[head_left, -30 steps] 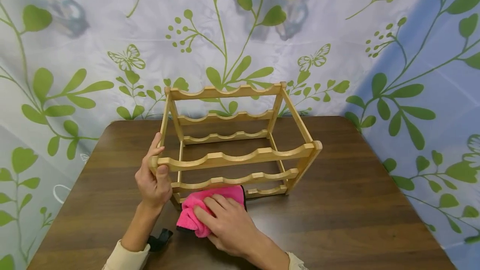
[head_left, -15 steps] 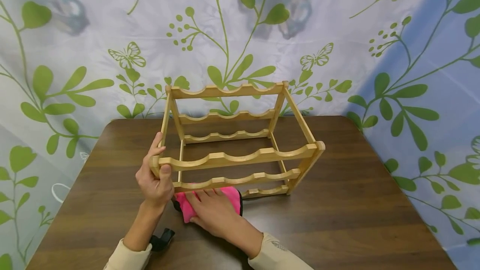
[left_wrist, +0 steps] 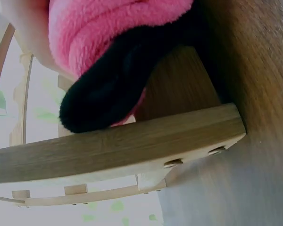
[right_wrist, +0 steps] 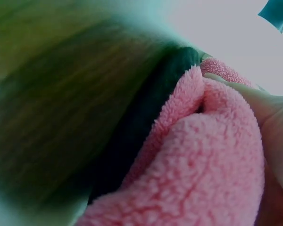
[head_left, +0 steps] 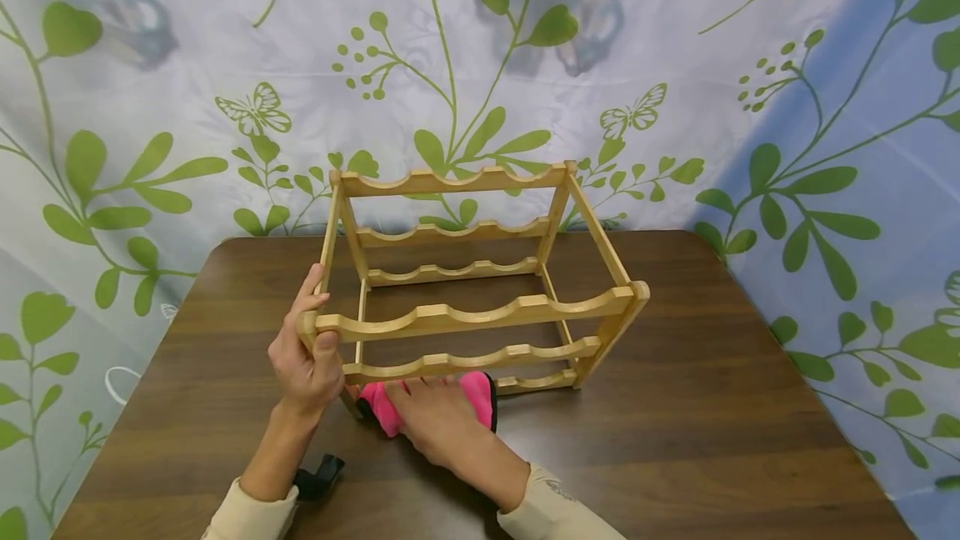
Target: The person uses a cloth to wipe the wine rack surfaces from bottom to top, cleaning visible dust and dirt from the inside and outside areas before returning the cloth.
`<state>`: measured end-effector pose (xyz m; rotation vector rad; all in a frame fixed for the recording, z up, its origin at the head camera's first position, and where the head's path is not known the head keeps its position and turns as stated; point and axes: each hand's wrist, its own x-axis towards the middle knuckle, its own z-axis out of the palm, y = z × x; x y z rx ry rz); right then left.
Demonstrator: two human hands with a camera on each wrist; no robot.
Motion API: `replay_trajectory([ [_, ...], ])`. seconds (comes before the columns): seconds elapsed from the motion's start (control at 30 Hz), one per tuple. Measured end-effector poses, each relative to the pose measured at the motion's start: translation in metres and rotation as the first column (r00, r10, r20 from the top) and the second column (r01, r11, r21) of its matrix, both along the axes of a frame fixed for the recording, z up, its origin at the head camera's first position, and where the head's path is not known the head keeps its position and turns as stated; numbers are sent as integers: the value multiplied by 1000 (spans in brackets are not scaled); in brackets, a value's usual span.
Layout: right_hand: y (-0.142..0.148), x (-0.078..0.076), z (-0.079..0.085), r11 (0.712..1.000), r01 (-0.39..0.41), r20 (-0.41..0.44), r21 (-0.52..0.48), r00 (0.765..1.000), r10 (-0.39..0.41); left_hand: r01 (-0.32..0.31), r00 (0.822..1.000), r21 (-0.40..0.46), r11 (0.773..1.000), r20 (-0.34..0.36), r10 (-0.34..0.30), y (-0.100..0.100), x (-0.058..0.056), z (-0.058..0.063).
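Observation:
A light wooden wine rack (head_left: 480, 319) with scalloped rails stands on the table. My left hand (head_left: 303, 361) grips its front left top corner, thumb at the front and index finger along the side bar. Low at the rack's front, my right hand (head_left: 442, 423) holds a pink cloth (head_left: 477, 398) with black edging against the bottom front rail; the fingertips are partly hidden behind the rail above. In the left wrist view the folded cloth (left_wrist: 127, 21) lies over the bottom rail beside a wooden post (left_wrist: 108, 146). Up close, the right wrist view shows the cloth (right_wrist: 193, 169) bunched.
The brown wooden table (head_left: 690, 407) extends to both sides of the rack. A small black object (head_left: 318, 477) lies near my left forearm. Behind the table hangs a leaf-patterned curtain (head_left: 300, 48), and a white loop (head_left: 116, 386) shows at the left edge.
From a second ago, my right hand and the cloth moved forward and left onto the bottom rail, then slid slightly right. My left hand and the rack stay almost still.

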<state>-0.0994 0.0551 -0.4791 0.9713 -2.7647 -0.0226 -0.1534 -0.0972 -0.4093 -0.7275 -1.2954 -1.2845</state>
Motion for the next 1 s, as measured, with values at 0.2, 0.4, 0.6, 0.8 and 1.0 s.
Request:
replay_trajectory([
  [0.2,6,7,-2,1000,6,7,0,1000,-6,-16,1000,-23,1000,-5,16,-1,4,-1],
  [0.4,14,12,-2,998,55,45,14,997,-56,-10,1000,-28,1000,-7,10,0,5,-2],
  [0.6,24,13,-1,998,51,-7,-39,999,-52,-11,1000,-19,1000,-5,11,-1,3,-3],
  [0.8,36,14,0,996,70,20,-53,997,-69,-12,1000,-15,1000,-8,12,0,2,-4],
  [1.0,52,17,0,994,77,37,-72,997,-74,-41,999,-19,999,-10,40,0,3,-1],
])
